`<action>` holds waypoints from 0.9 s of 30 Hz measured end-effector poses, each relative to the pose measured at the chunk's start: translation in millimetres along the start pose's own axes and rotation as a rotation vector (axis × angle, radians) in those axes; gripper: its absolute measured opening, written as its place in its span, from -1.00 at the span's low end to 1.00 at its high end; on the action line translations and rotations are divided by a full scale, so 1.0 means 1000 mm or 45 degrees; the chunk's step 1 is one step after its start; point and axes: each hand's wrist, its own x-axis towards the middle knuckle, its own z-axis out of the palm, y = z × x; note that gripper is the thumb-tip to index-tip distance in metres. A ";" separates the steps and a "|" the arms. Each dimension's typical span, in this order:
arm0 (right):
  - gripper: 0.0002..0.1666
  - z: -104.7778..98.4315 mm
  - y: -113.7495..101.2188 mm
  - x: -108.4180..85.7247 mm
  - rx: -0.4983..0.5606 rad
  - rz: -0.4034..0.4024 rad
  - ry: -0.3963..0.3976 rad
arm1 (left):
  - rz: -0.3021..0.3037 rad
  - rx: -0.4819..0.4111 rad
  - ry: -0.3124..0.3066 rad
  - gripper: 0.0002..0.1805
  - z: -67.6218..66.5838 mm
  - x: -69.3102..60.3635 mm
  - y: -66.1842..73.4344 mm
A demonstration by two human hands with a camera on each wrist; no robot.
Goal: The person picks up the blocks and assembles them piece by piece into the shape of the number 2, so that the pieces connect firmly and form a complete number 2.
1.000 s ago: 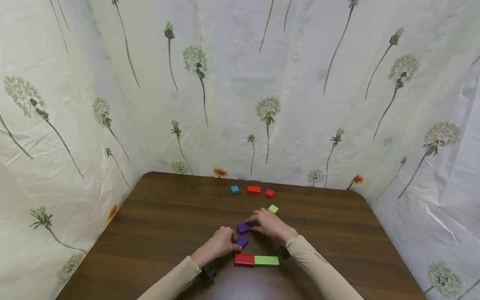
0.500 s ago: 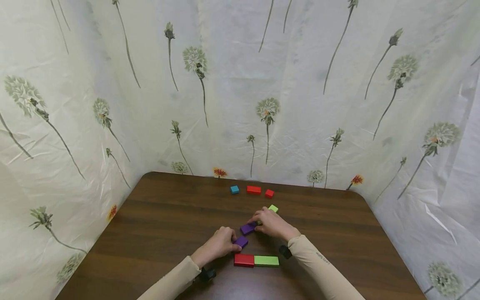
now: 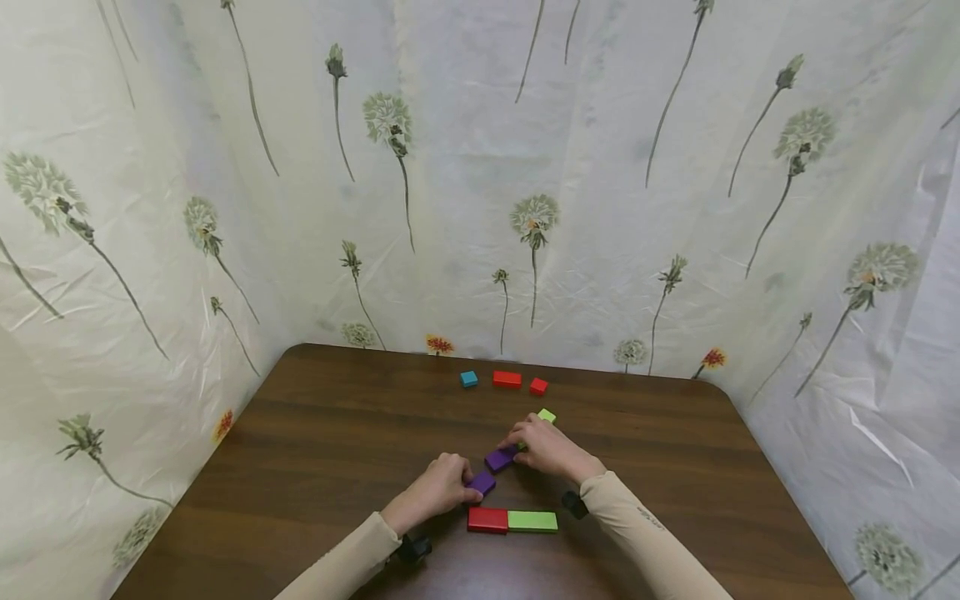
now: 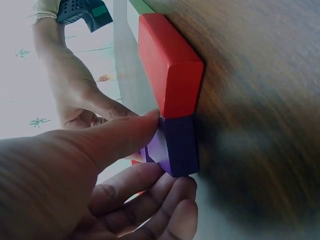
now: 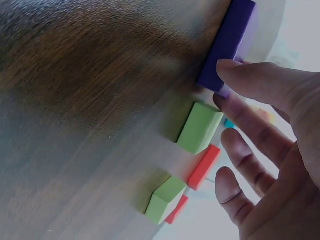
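In the head view my left hand (image 3: 435,490) pinches a small purple block (image 3: 483,482) between thumb and fingers. That purple block (image 4: 182,150) sits low on the table by the red block's corner in the left wrist view. Just beyond, my right hand (image 3: 546,446) holds a longer purple block (image 3: 498,459) near its right end, thumb on one side and index finger on the other. Close by the right fingers lies a green block (image 5: 200,127), mostly covered by the hand in the head view.
Nearest the person, a red block (image 3: 487,520) and a green block (image 3: 532,522) lie end to end. Farther back are another green block (image 3: 547,415), a blue block (image 3: 468,379), a long red block (image 3: 507,379) and a small red block (image 3: 538,387). A patterned curtain (image 3: 450,167) borders the brown table (image 3: 337,417).
My right hand has slid slightly right and toward the person with the longer purple block. My left hand stays in place on the small purple block.
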 end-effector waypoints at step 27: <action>-0.69 0.000 0.001 -0.007 -0.030 -0.036 -0.004 | 0.009 0.009 0.005 -0.76 -0.001 0.000 0.001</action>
